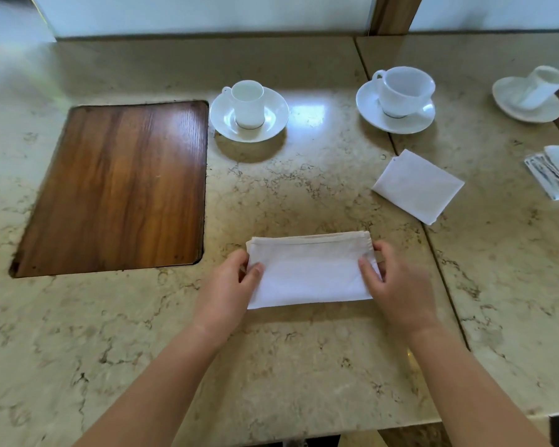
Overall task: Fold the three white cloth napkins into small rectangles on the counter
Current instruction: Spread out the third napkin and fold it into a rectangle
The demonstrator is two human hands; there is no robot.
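Near the front edge of the beige marbled counter (304,366), a white napkin (310,272) lies folded into a long band, its far hem showing several stacked layers. The person's left hand (229,288) pinches the napkin's left end, thumb on top of the cloth and the other fingers tucked under or behind the edge, so how many layers they hold is hard to tell. The right hand (391,285) does the same at the right end, thumb on top and fingers curled round the edge; that corner of the cloth is hidden behind the hand.

Further back and to the right, well apart from this one, a second napkin (417,185) lies flat, already folded into a small rectangle, just across the seam between two counter slabs. At the far right edge something white sits on a striped packet (549,177), cut off by the frame; whether it is another napkin I cannot say.

A wooden board (120,188) is set flush into the counter on the left. Behind stand a small cup on a saucer (249,114), a larger cup and saucer (397,101) straddling the seam, and a third, blurred one (530,95) at the far right.
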